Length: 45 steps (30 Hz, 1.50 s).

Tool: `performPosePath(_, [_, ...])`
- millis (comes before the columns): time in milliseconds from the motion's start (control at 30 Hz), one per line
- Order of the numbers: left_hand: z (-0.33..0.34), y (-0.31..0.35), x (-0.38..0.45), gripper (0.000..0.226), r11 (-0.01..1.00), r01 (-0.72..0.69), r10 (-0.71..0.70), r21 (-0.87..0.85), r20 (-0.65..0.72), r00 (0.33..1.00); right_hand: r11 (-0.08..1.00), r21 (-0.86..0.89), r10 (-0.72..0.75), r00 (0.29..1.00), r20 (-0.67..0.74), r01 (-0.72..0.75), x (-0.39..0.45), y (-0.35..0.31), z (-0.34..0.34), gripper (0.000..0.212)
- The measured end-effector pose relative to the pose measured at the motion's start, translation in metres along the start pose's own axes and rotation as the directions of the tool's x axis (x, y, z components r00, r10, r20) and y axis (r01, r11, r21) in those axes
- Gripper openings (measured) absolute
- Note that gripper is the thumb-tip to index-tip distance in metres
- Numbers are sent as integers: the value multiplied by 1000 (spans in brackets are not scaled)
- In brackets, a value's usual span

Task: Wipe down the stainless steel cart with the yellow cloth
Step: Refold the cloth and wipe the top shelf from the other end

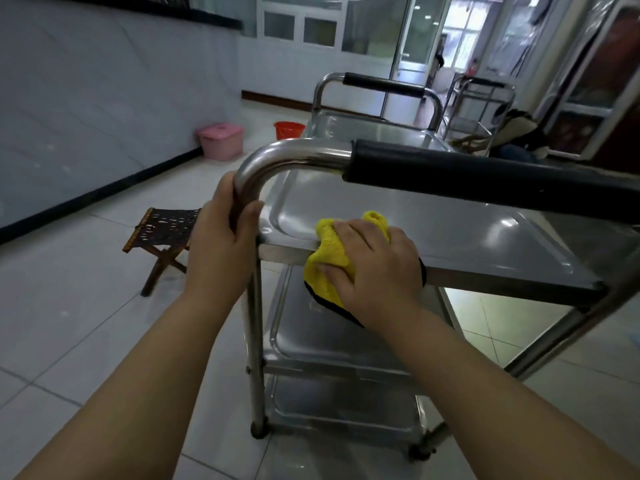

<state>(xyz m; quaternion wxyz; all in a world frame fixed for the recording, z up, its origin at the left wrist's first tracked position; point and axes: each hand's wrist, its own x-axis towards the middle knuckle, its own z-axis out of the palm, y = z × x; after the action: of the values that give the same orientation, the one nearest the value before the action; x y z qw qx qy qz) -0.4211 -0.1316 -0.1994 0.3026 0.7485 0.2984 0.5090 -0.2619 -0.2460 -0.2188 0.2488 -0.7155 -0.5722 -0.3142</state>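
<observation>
The cart (450, 244) runs lengthwise away from the person toward the upper right, its padded handle (485, 178) crossing the near end. The yellow cloth (329, 261) lies bunched over the near rim of the top shelf, draping down its front edge. The right hand (377, 265) presses on it palm down, fingers curled round the cloth. The left hand (221, 237) grips the handle's bare steel bend, arm extended.
</observation>
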Motion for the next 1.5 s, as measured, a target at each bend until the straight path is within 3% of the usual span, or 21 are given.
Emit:
performPosePath(133, [-1,-14,-5,44,998,-48,50,50,-27,998,999,-30,-25,998,-55,24,0,-4,8,54])
performPosePath(300, [-1,-24,-10,25,995,-87,89,44,-59,994,999,-32,-32,995,-98,29,6,-22,17,48])
performPosePath(667, [-3,-30,-8,20,992,-92,87,-82,-62,994,994,-102,-40,991,-125,27,19,-65,39,40])
performPosePath(867, [-2,-26,-9,20,995,-70,65,-65,-74,995,997,-72,-7,1000,-20,5,9,-40,24,48])
performPosePath(1033, [-2,-20,-12,21,996,-54,48,-66,-77,996,995,-83,51,993,-105,-60,-11,-2,8,47])
performPosePath(1167, [-1,-20,-14,21,998,-42,38,-54,-73,997,992,-91,70,987,-146,-84,-10,-8,12,47])
performPosePath(1367, [-2,-23,-14,21,998,-46,43,-36,-82,996,995,-96,-9,986,-165,-7,12,-59,37,43])
performPosePath(1500, [-3,-24,-12,20,998,-54,51,-33,-80,996,994,-102,-49,991,-121,36,11,-52,36,46])
